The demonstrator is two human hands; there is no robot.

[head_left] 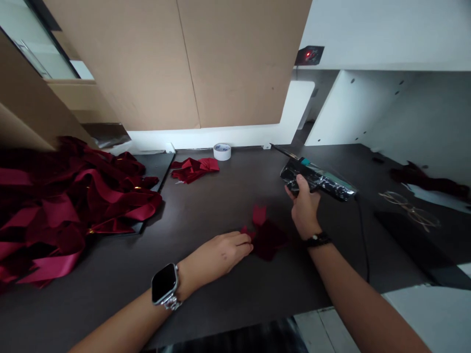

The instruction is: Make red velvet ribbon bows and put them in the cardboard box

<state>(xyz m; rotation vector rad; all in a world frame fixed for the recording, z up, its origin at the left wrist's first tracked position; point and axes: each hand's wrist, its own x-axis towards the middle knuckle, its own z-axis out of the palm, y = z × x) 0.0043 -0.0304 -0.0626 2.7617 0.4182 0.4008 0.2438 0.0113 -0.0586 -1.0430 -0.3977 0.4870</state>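
My right hand (306,203) is closed round a black and teal pistol-shaped corded tool (324,180). Its body is wrapped in shiny film, and its long thin tip points to the far left. Low over the tabletop, my left hand (226,250) has its fingers closed at the left edge of a small dark red ribbon piece (270,238), which is blurred. Further back lies another red ribbon bow (195,169), beside a white roll of tape (222,152). A large heap of red ribbons (73,201) covers the left side.
Cardboard panels (191,59) stand along the back of the dark table (206,206). A black box with a red light (309,55) sits on the ledge at the back right. To the right lie eyeglasses (408,210) and dark red fabric (423,177). The tool's cord (363,240) runs toward the front edge.
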